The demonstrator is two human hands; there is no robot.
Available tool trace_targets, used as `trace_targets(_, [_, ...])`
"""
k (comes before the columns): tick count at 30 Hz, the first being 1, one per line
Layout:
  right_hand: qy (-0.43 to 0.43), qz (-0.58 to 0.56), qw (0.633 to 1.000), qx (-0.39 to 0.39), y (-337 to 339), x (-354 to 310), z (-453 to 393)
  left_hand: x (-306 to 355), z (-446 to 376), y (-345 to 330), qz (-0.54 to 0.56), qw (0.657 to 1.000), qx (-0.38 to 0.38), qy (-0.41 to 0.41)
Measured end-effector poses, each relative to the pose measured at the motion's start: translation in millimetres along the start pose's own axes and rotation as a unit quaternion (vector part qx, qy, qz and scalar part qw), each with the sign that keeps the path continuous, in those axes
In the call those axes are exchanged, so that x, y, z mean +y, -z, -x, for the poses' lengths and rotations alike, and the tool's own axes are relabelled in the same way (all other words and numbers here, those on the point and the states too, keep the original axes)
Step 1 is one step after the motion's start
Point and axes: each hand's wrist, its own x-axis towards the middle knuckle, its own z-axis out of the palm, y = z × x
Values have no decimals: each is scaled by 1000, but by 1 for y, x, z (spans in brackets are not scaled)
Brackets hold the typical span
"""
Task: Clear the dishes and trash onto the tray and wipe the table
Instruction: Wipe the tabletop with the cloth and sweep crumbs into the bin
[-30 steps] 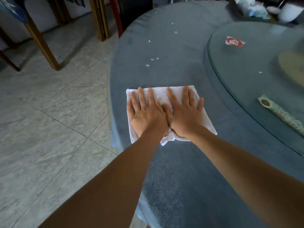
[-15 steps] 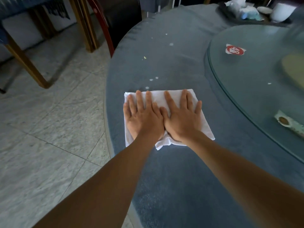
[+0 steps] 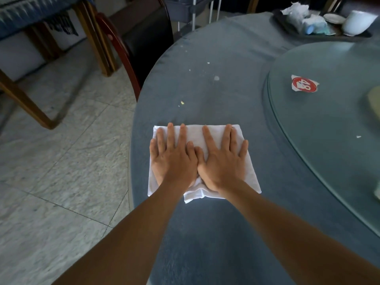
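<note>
Wiping step in hand; left hand [image 3: 173, 159] & right hand [image 3: 223, 161] both flat, fingers spread, palms pressing folded white cloth [image 3: 197, 134] on blue tablecloth [image 3: 205, 233] nr table edge, gripping nothing; thumbs touching. Crumbs [image 3: 216, 78] lie ahead of cloth, well apart; tray [image 3: 320, 37] w/ tissues & white bowl [image 3: 358, 22] at far side, dishes look cleared. Next, I judge: push cloth fwd thru crumbs, keep pressure even; torn red label [image 3: 304, 84] on glass turntable [image 3: 329, 128] not yet picked up.
</note>
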Motion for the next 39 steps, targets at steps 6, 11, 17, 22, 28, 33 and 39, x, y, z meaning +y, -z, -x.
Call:
trace_targets(6, [-13,2,1000,8,-2,-11,-42,-2,-49,-3,-5,1000,-7,-9])
trace_targets(11, [-35,14,999,20,-1,-18,-62,-2,-74,-3,-10,999,-18,-36])
trace_targets(17, [-67,12,997,18,1,-27,-91,-4,-111,-2,15,997,-20,-77])
trace_targets(22, [-86,27,996,21,1,-32,-121,-3,-146,-7,35,995,-8,-97])
trace_targets(28, [-104,28,993,43,2,-33,-159,6,-188,-12,59,992,5,-114])
trace_targets(33, [-116,20,992,50,2,-33,-185,12,-216,-18,65,991,10,-116])
trace_targets(39, [-123,16,991,39,10,-30,-223,25,-255,-21,69,990,9,-121])
